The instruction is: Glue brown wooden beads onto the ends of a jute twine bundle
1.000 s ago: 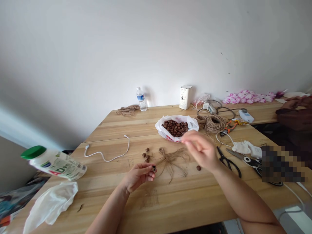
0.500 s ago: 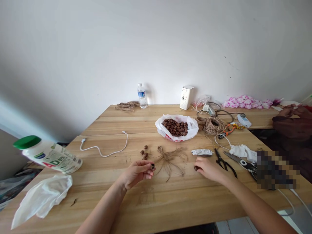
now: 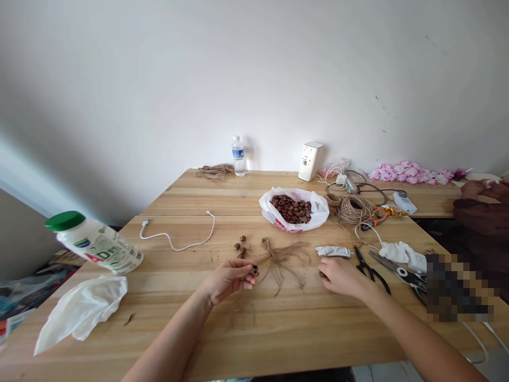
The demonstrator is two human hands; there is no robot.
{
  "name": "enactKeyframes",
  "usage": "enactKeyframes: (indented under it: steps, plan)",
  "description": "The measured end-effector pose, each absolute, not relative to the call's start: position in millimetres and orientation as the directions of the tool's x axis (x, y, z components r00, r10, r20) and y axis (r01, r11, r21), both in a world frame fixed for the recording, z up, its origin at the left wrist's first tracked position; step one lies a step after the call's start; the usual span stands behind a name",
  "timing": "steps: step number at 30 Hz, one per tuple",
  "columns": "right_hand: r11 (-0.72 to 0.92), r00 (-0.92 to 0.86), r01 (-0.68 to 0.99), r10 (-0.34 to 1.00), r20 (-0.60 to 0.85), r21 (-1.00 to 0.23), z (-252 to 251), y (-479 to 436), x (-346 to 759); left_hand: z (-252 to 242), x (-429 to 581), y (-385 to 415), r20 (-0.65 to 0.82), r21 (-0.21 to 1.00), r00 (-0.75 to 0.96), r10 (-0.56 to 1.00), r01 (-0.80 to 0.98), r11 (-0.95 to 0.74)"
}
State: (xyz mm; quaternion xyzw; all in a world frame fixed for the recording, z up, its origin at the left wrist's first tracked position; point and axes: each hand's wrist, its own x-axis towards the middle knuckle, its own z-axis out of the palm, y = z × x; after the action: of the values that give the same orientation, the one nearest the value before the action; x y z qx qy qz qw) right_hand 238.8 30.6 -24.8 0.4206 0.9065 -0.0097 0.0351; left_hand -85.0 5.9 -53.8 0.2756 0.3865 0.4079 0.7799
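Between the thumb and fingers of my left hand [image 3: 230,280] is a small brown nutshell [image 3: 255,270], its dark hollow side showing. My right hand [image 3: 342,276] is closed on a round brown nutshell [image 3: 321,274], mostly hidden by the fingers, low over the table. Between both hands lies a bundle of jute strings [image 3: 274,255], knotted into a loop at its top with loose ends fanned out. Several loose brown nutshells [image 3: 237,246] lie just beyond my left hand. A white plastic bag [image 3: 268,215] full of the same nutshells [image 3: 292,209] stands farther back.
Scissors [image 3: 401,270], black-handled snips [image 3: 371,273] and a white packet [image 3: 333,251] lie by my right hand. Twine rolls [image 3: 353,208] sit behind. On the left are a white cable [image 3: 170,245], a green-capped bottle [image 3: 99,244] and a crumpled bag [image 3: 83,313]. Another person's hands [image 3: 477,188] show far right.
The whole view has shifted slightly, so things appear a little farther right. Both hands keep their places over the table, and less of the nutshell in my right hand shows.
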Motion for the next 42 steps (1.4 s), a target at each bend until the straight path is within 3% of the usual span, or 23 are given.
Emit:
enactKeyframes:
  steps: [2, 4, 6, 8, 11, 15, 18, 21, 24, 27, 30, 33, 42]
  plan:
    - [0.629, -0.643, 0.754, 0.766, -0.017, -0.189, -24.1, 34.8, 241.0, -54.5, -84.8, 6.2, -0.369, 0.745, 0.375, 0.85, -0.427, 0.512]
    - [0.543, -0.628, 0.655, 0.778, 0.022, -0.525, -22.2, 38.4, 240.3, -54.8, -84.1, 6.4, -0.363, 0.745, 0.382, 0.85, -0.428, 0.511]
    - [0.341, -0.612, 0.398, 0.79, 0.03, -0.852, -19.9, 40.0, 234.5, -54.8, -83.1, 6.2, -0.362, 0.744, 0.387, 0.848, -0.429, 0.513]
    - [0.099, -0.631, 0.074, 0.775, 0.03, -0.992, -18.8, 39.5, 223.3, -54.6, -82.1, 5.8, -0.363, 0.742, 0.387, 0.847, -0.43, 0.515]
    - [-0.153, -0.703, -0.223, 0.71, 0.05, -0.963, -21.7, 37.0, 201.9, -53.8, -81.7, 5.2, -0.368, 0.741, 0.385, 0.847, -0.428, 0.517]
    - [-0.252, -0.759, -0.287, 0.648, 0.059, -0.924, -28.4, 36.4, 179.2, -52.7, -82.0, 5.5, -0.368, 0.744, 0.38, 0.849, -0.428, 0.514]
    - [-0.12, -0.745, -0.166, 0.666, 0.044, -0.979, -26.5, 39.2, 166.9, -53.0, -81.6, 5.8, -0.365, 0.746, 0.383, 0.849, -0.426, 0.513]
    - [0.222, -0.665, 0.025, 0.732, 0.15, -0.975, -19.0, 41.5, 151.4, -54.2, -81.0, 5.6, -0.364, 0.749, 0.392, 0.845, -0.417, 0.515]
    - [0.595, -0.666, 0.154, 0.652, 0.361, -0.789, -13.8, 40.8, 132.2, -54.4, -80.7, 5.2, -0.351, 0.755, 0.399, 0.847, -0.414, 0.508]
    - [0.791, -0.739, 0.22, 0.517, 0.432, -0.57, -14.8, 38.8, 116.2, -53.7, -81.0, 5.1, -0.334, 0.769, 0.422, 0.843, -0.396, 0.503]
    - [0.867, -0.791, 0.294, 0.457, 0.406, -0.402, -18.8, 37.0, 108.7, -54.1, -81.5, 5.6, -0.324, 0.777, 0.435, 0.84, -0.384, 0.498]
    - [0.884, -0.817, 0.325, 0.441, 0.371, -0.336, -21.3, 35.6, 108.7, -56.0, -81.5, 5.9, -0.322, 0.778, 0.44, 0.838, -0.381, 0.499]
    - [0.856, -0.802, 0.293, 0.462, 0.378, -0.425, -17.6, 36.6, 113.0, -59.4, -81.3, 5.6, -0.298, 0.791, 0.44, 0.847, -0.382, 0.477]
